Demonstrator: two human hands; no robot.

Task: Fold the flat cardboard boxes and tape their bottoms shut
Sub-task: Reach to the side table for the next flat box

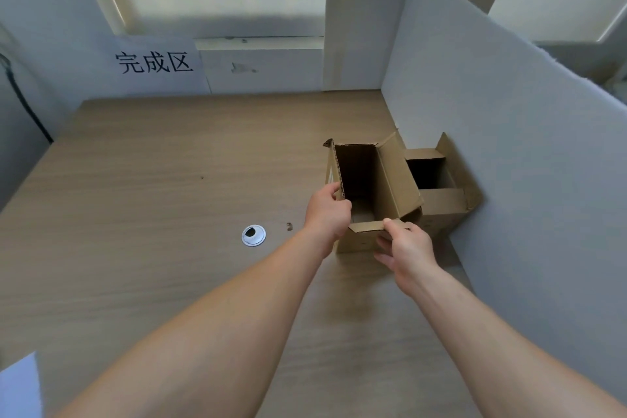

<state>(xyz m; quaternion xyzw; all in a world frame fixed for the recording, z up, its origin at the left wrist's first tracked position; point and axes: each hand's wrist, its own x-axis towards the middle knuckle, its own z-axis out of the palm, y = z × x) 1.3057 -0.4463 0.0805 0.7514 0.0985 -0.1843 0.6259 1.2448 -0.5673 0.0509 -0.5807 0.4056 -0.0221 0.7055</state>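
The left hand grips the left top flap of an open cardboard box right of centre in the frame, thumb on the inside, fingers curled over the corrugated edge. The right hand pinches the box's near top flap between thumb and fingers, the remaining fingers spread against the front wall. This box stands upright on the wooden table, all four top flaps raised or splayed; its inside is dark and nothing can be made out in it beyond the folded bottom panels. Touching it on the right is a second cardboard box, also upright and open, its interior in shadow, pressed against a white divider board. A round cable grommet sits in the table left of the hands. At upper left, a paper sign with black characters hangs on the wall.
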